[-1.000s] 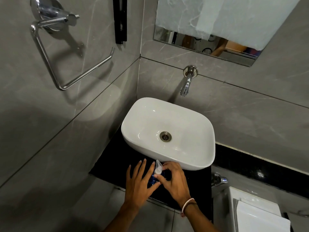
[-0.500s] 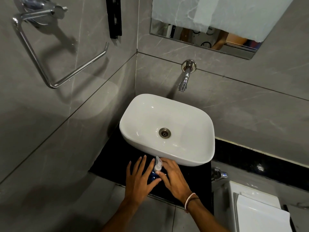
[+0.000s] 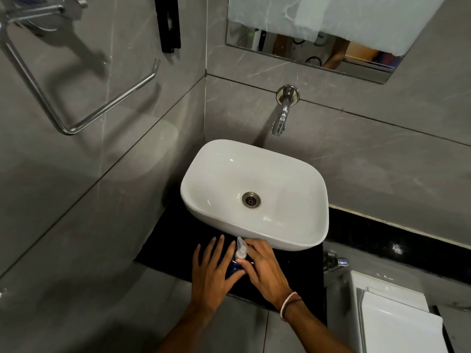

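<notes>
A small blue pump bottle (image 3: 233, 268) with a clear pump head (image 3: 240, 248) stands on the black counter (image 3: 173, 240), just in front of the white basin (image 3: 216, 174). My left hand (image 3: 211, 271) lies against the bottle's left side with its fingers straight and spread, and its thumb touches the bottle's lower part. My right hand (image 3: 265, 268) comes from the right, and its fingertips curl round the collar under the pump head. Both hands hide most of the bottle's body.
A chrome wall tap (image 3: 281, 115) hangs over the basin, with a mirror (image 3: 305, 47) above it. A chrome towel ring (image 3: 76, 123) juts from the left wall. A white cistern (image 3: 397, 319) and a chrome valve (image 3: 335, 261) sit at the lower right.
Both hands have stayed on the bottle. My right hand has settled lower and flatter around the pump collar. The view has drifted slightly.
</notes>
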`<action>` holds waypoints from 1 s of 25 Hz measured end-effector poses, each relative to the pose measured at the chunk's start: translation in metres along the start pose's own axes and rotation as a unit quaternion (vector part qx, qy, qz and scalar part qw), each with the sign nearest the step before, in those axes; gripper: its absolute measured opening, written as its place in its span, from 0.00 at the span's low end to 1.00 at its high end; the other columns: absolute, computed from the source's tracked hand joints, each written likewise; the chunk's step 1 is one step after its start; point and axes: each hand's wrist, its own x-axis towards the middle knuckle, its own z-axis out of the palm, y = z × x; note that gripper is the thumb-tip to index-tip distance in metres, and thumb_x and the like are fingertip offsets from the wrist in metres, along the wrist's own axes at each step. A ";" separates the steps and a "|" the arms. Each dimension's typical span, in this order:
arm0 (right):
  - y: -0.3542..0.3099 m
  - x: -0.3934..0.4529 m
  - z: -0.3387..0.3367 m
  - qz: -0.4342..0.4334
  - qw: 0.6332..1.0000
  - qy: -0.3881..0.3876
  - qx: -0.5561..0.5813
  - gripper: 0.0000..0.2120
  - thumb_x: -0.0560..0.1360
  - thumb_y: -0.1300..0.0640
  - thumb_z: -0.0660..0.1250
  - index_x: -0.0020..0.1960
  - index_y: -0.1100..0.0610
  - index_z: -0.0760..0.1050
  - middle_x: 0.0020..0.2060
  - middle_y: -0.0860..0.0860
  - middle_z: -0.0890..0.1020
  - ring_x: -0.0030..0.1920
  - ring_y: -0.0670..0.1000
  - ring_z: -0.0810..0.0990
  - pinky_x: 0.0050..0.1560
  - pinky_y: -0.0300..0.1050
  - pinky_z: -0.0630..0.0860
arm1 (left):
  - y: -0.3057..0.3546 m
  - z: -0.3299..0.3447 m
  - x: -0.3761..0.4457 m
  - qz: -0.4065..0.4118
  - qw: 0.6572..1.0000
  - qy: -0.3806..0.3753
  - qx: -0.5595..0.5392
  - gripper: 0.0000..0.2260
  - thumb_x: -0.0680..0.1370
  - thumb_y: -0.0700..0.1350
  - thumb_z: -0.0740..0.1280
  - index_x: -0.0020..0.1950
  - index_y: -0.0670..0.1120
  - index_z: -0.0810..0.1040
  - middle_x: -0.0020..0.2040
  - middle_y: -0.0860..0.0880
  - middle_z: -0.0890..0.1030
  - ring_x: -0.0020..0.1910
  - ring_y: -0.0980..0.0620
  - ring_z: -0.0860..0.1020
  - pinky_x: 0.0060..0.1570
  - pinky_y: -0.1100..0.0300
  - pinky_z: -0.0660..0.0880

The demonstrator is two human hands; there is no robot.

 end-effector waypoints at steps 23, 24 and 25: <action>-0.033 0.035 -0.054 0.089 0.991 -0.092 -0.034 0.14 0.73 0.42 0.72 0.49 0.52 0.80 0.43 0.48 0.83 0.44 0.49 0.80 0.44 0.47 0.79 | 0.003 -0.007 0.000 -0.007 0.999 0.000 -0.032 0.34 0.73 0.72 0.59 0.69 0.51 0.75 0.68 0.44 0.79 0.66 0.42 0.77 0.63 0.37 0.73; -0.037 0.040 -0.056 0.078 0.989 -0.114 -0.045 0.10 0.74 0.47 0.73 0.48 0.54 0.80 0.43 0.50 0.83 0.44 0.51 0.80 0.44 0.50 0.79 | 0.002 -0.007 0.001 -0.010 0.999 -0.004 -0.036 0.34 0.73 0.73 0.59 0.69 0.51 0.75 0.68 0.44 0.79 0.66 0.42 0.77 0.62 0.37 0.74; -0.039 0.045 -0.059 0.068 0.987 -0.139 -0.050 0.07 0.75 0.53 0.73 0.47 0.56 0.80 0.44 0.52 0.84 0.45 0.54 0.81 0.45 0.51 0.79 | 0.003 -0.008 0.002 -0.013 0.999 -0.007 -0.038 0.34 0.73 0.73 0.59 0.68 0.51 0.75 0.67 0.44 0.79 0.66 0.42 0.77 0.62 0.38 0.74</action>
